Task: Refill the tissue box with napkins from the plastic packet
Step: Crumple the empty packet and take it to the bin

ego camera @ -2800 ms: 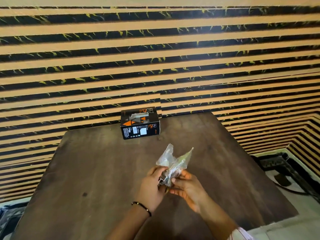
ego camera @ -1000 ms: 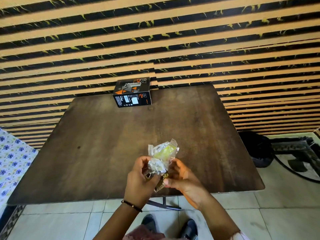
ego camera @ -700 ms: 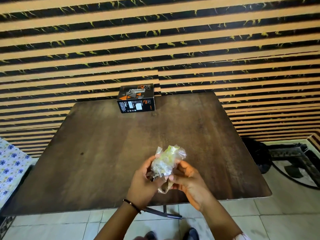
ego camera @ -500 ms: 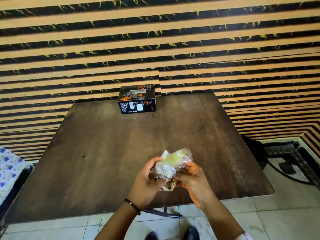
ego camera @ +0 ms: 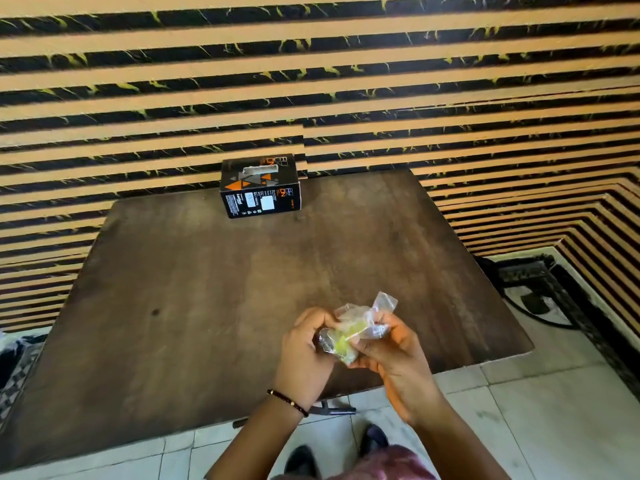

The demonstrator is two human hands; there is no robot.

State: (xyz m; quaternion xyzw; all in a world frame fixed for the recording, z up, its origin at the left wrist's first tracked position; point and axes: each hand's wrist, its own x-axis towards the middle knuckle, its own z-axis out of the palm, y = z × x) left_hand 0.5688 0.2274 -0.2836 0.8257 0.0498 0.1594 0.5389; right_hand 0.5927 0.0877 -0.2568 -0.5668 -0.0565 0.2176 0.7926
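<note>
A crumpled clear plastic packet (ego camera: 356, 327) with something pale yellow-green inside is pinched between both hands above the table's near edge. My left hand (ego camera: 304, 355) grips its left end, and my right hand (ego camera: 394, 355) grips its right side, with a loose flap sticking up past the fingers. A black tissue box (ego camera: 260, 186) with orange triangles stands at the far edge of the dark wooden table (ego camera: 194, 306), against the wall, well away from both hands. Its top slot shows a pale strip.
A striped tan and black wall (ego camera: 311, 81) rises directly behind the table. White floor tiles (ego camera: 540, 417) lie below and to the right, with a dark metal object (ego camera: 530, 282) on the floor at the right. My shoes (ego camera: 375, 439) show under the near table edge.
The packet's flap has swung from upright to the right, and both hands have shifted slightly right while working the plastic. The view has moved, too; the box stays put.
</note>
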